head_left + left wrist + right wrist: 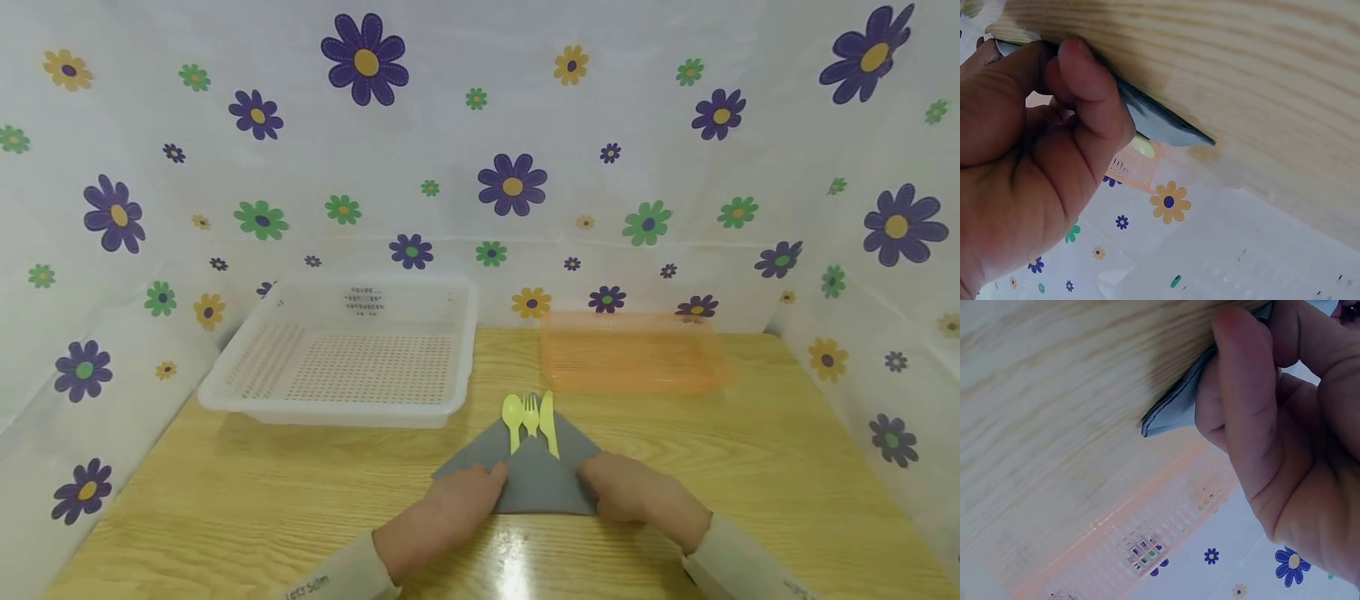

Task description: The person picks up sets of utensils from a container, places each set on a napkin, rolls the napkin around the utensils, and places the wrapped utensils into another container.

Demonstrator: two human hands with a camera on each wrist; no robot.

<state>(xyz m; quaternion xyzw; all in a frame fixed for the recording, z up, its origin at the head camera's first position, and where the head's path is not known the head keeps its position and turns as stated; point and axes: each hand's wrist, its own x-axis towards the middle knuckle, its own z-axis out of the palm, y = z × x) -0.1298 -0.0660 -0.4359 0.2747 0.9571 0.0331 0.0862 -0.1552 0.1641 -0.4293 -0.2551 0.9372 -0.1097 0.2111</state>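
A folded grey napkin [543, 487] lies on the table in front of me, its straight edge facing me. Out of its fold stick a yellow-green plastic spoon [512, 408], fork [531, 414] and knife [549, 421], side by side with their handles tucked inside. My left hand [461, 504] pinches the napkin's left side, and my right hand [637, 492] pinches its right side. In the left wrist view, curled fingers hold the edge of the grey cloth [1160, 128]. A corner of the napkin [1175, 409] pokes past my fingers in the right wrist view.
A white plastic basket [360, 410] with a perforated bottom stands at the back left. Farther right is a shallow orange basket [637, 382]. Both rest on the wooden table [300, 492], which a flower-patterned white curtain [427, 150] surrounds at the back and sides.
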